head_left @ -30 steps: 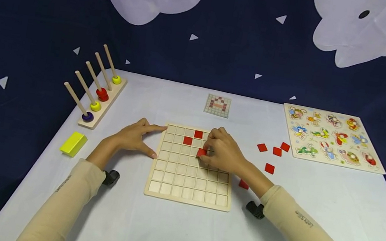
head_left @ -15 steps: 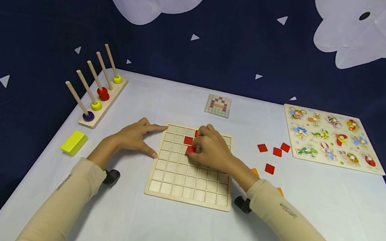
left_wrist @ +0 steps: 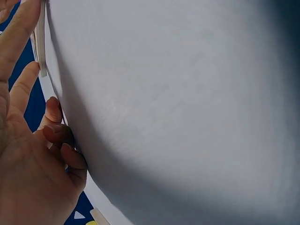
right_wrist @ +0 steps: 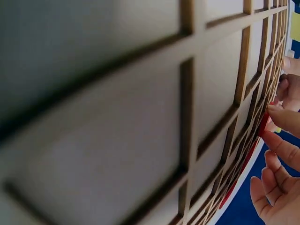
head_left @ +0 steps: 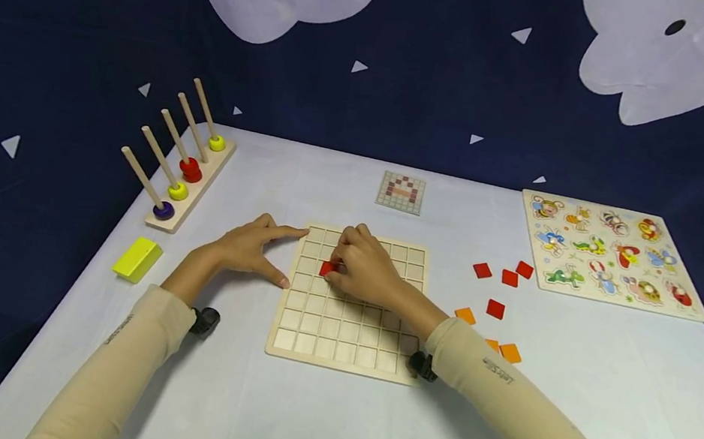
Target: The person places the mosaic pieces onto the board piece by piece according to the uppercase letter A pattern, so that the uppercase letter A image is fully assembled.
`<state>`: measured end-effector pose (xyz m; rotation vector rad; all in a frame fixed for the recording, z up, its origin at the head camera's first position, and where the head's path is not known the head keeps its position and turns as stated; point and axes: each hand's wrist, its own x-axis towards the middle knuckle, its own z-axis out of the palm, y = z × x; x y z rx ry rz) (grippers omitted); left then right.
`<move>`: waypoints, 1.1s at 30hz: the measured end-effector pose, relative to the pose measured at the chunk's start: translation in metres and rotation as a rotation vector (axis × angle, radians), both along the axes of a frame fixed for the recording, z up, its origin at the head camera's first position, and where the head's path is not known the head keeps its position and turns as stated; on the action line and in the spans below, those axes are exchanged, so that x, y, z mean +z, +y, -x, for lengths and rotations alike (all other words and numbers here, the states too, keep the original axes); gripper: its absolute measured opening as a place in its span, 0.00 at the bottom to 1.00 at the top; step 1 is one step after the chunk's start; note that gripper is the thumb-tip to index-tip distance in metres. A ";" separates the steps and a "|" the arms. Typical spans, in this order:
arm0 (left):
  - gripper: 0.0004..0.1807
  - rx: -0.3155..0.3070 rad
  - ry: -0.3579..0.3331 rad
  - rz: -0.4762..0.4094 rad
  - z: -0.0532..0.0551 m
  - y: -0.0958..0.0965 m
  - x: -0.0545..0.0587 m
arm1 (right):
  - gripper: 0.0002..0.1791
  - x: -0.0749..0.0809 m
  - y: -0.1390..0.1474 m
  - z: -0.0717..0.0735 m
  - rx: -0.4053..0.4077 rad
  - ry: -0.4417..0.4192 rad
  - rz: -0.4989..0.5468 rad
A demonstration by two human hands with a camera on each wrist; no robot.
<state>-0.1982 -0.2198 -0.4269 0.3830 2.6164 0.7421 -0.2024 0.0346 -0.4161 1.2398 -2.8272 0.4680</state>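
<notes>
A wooden grid board [head_left: 340, 367] of square cells lies flat on the white table. My right hand [head_left: 368, 267] is over its upper left part, pinching a red square tile [head_left: 326, 269] between thumb and fingertips; in the right wrist view the tile [right_wrist: 264, 123] stands tilted at the grid. Two other red tiles show along the board there, hidden behind the hand in the head view. My left hand [head_left: 241, 247] touches the board's left edge with an extended index finger and thumb; its other fingers [left_wrist: 72, 157] curl loosely beside the table surface.
Several red tiles [head_left: 495, 309] and orange tiles [head_left: 510, 352] lie to the right. A small pattern card [head_left: 400, 192] is behind the board. At left stand a peg stacker [head_left: 181, 198] with coloured beads and a yellow block [head_left: 137, 260]. An insect puzzle board [head_left: 613, 255] lies back right.
My right hand has moved left across the board with the red tile, now near the second column. Orange tiles at right have come into sight from behind the forearm. My left hand stays put.
</notes>
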 end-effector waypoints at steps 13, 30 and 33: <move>0.57 -0.007 0.017 0.015 0.000 0.002 0.006 | 0.09 -0.002 -0.005 0.001 -0.094 -0.157 0.088; 0.57 0.009 0.033 0.008 -0.003 0.000 -0.003 | 0.11 0.014 0.079 -0.018 -0.206 -0.152 0.196; 0.56 0.005 0.031 0.002 -0.002 0.002 -0.002 | 0.11 0.013 0.103 -0.024 -0.241 -0.153 0.194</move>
